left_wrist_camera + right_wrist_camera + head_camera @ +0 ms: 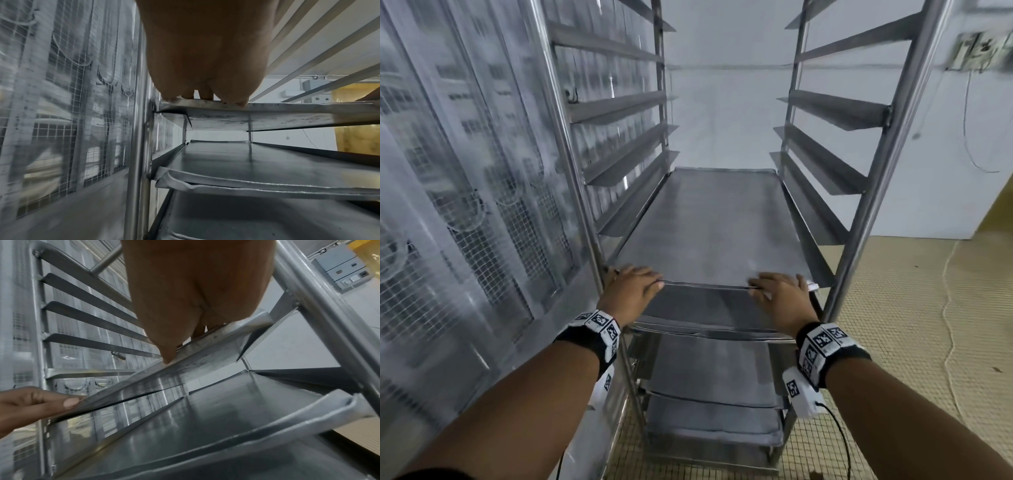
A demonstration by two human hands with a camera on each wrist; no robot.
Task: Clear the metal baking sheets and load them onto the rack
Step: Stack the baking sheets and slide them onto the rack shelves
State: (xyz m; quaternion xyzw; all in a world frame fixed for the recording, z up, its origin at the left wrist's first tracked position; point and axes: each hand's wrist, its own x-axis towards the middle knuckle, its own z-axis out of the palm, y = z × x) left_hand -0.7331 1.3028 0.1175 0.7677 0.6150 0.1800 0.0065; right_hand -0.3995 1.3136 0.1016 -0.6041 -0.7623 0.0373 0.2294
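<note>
A steel rack (873, 192) stands in front of me. A metal baking sheet (709, 226) lies level on a pair of its runners, almost fully inside. My left hand (633, 287) rests on the sheet's front left corner and my right hand (780, 294) on its front right corner. Both lie fingers forward with the thumbs along the rim. In the left wrist view the fingertips (207, 95) sit on top of the rim (287, 110). In the right wrist view my thumb (168, 356) presses the rim (205, 360). Several more sheets (709, 366) fill the runners below.
Several empty angled runners (835, 109) line both sides of the rack above the sheet. A wire-mesh cage behind clear plastic (465, 205) stands close on the left. A white wall is behind the rack. A thin cable (948, 308) trails over the tiled floor on the right.
</note>
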